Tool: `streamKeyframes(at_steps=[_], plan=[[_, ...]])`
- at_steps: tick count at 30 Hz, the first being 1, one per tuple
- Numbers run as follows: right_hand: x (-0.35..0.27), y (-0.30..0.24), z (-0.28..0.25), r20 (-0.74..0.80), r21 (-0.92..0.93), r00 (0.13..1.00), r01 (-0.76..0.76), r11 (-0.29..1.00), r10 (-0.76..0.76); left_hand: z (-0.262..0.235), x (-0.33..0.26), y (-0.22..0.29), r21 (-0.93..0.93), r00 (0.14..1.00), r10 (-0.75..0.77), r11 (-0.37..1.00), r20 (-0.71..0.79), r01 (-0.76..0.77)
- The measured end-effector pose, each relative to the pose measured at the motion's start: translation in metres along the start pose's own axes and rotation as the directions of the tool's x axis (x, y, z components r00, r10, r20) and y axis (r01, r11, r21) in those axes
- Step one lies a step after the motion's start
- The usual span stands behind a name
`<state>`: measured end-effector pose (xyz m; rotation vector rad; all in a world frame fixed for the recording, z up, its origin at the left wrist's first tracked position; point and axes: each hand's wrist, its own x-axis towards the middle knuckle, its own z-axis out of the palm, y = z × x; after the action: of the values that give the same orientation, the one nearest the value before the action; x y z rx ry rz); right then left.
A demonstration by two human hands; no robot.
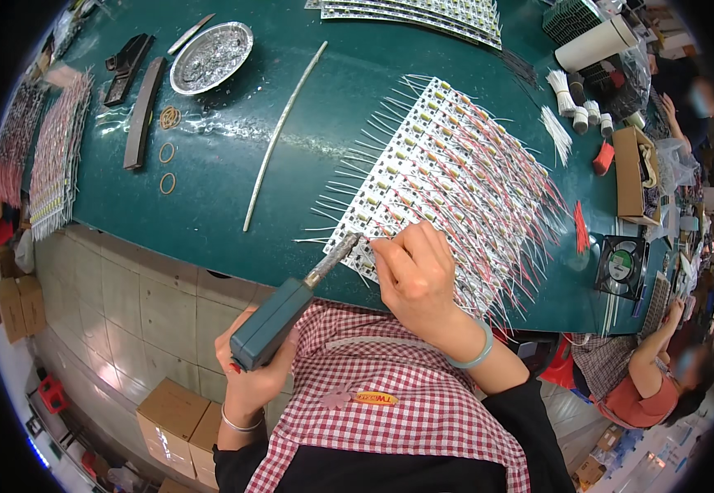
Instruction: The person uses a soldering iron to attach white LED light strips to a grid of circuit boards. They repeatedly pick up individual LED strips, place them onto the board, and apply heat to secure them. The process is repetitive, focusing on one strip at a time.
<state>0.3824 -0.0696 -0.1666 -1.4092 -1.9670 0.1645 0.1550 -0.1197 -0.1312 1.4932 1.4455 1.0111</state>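
Note:
My left hand is closed around the handle of a dark green soldering gun. Its metal tip points up and right, onto the near left corner of a white panel of small circuit boards. Right beside that tip, my right hand has thumb and forefinger pinched on what looks like a thin wire, mostly hidden by the fingers. Rows of red and white wires fan out over the panel's right part. Short white wires stick out along its left edge.
A long pale rod lies left of the panel. Farther left are rubber bands, a dark curved bar and a metal dish. Wired panels hang over the left edge. A small fan stands right; co-workers sit beyond.

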Motion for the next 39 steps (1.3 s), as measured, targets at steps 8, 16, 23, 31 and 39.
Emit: streamKeyframes(at_steps=[8, 16, 23, 31, 39], plan=[[0.001, -0.001, -0.002, 0.007, 0.003, 1.0, -0.012, 1.0, 0.012, -0.002, 0.002, 0.006, 0.066, 0.999, -0.005, 0.998, 0.04, 0.002], [0.002, -0.004, 0.001, -0.001, 0.014, 1.0, -0.007, 1.0, 0.007, -0.008, -0.015, -0.005, -0.09, 0.975, -0.198, 0.978, -0.099, 0.19], [-0.002, -0.002, -0.004, 0.027, 0.033, 0.999, -0.03, 0.999, 0.029, -0.005, -0.019, -0.009, -0.122, 0.95, -0.253, 0.965, -0.185, 0.233], [-0.008, 0.055, -0.095, -0.199, -0.059, 0.947, -0.267, 0.962, 0.25, 0.009, -0.011, -0.01, -0.236, 0.94, -0.287, 0.941, -0.186, 0.241], [-0.087, 0.196, -0.173, -0.494, -0.375, 0.748, -0.643, 0.668, 0.443, 0.009, -0.001, -0.005, -0.194, 0.96, -0.229, 0.961, -0.161, 0.196]])
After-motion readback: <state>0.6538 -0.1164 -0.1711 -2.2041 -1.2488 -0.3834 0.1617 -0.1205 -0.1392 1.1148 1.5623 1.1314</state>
